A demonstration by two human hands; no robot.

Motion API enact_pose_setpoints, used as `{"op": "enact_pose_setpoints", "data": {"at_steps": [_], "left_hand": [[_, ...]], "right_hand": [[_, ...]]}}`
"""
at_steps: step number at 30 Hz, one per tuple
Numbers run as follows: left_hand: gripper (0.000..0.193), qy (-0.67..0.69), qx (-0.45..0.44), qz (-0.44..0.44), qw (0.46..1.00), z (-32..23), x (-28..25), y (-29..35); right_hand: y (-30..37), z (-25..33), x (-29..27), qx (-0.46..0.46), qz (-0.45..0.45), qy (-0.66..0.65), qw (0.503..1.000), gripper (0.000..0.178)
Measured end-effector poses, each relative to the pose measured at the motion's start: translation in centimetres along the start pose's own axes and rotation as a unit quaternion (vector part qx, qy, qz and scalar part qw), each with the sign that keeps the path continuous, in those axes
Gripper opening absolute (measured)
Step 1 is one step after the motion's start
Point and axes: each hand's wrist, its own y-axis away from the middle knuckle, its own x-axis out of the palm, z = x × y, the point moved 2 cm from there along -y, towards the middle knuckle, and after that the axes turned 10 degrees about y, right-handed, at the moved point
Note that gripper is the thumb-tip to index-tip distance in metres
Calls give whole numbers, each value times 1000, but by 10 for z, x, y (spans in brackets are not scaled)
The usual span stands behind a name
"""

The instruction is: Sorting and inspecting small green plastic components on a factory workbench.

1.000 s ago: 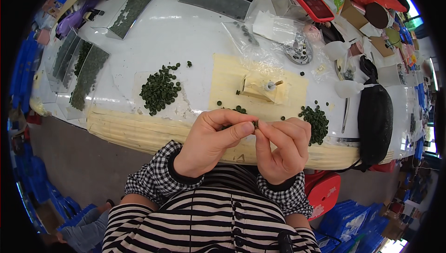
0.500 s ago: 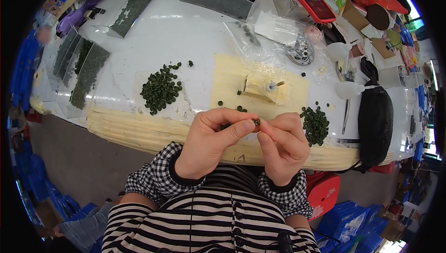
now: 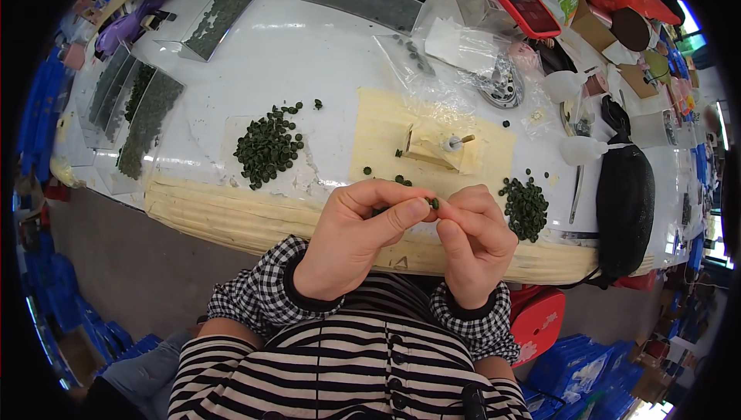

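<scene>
Between the thumb and index fingertips of my left hand (image 3: pixel 351 235) sits a small dark green round piece (image 3: pixel 433 203), like a button or bead. My right hand (image 3: pixel 478 242) has curled fingers, and its index fingertip is against that piece; whether anything is pinched there is hidden. More dark green shows behind my left fingers. Both hands are over the table's front edge. Left of them lies a large pile of green pieces (image 3: pixel 268 147), and to the right a smaller pile (image 3: pixel 526 209). A small block with an upright metal pin (image 3: pixel 455 143) stands beyond my hands on a yellow sheet (image 3: pixel 373 130).
Clear trays of green pieces stand at the far left (image 3: pixel 154 123), back left (image 3: pixel 220 18) and back middle (image 3: pixel 363 3). Plastic bags (image 3: pixel 440 99), tweezers (image 3: pixel 576 194), white bottles (image 3: pixel 580 150) and a black pouch (image 3: pixel 624 208) crowd the right. A padded yellowish edge (image 3: pixel 208 208) borders the front.
The green piece has shifted slightly right at my left fingertips and shows more. My right thumb and index finger have moved slightly right.
</scene>
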Motion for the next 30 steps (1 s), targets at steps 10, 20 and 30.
{"op": "enact_pose_setpoints", "data": {"at_steps": [10,20,30], "left_hand": [[15,-96,30,-29,994,-4,4,0],[20,-305,181,45,934,-14,8,1],[17,-272,156,12,949,-11,4,-1]], "right_hand": [[-7,14,-2,-133,-5,217,967,35],[-7,13,-7,-101,12,148,984,36],[-6,14,-5,-126,5,172,977,36]]}}
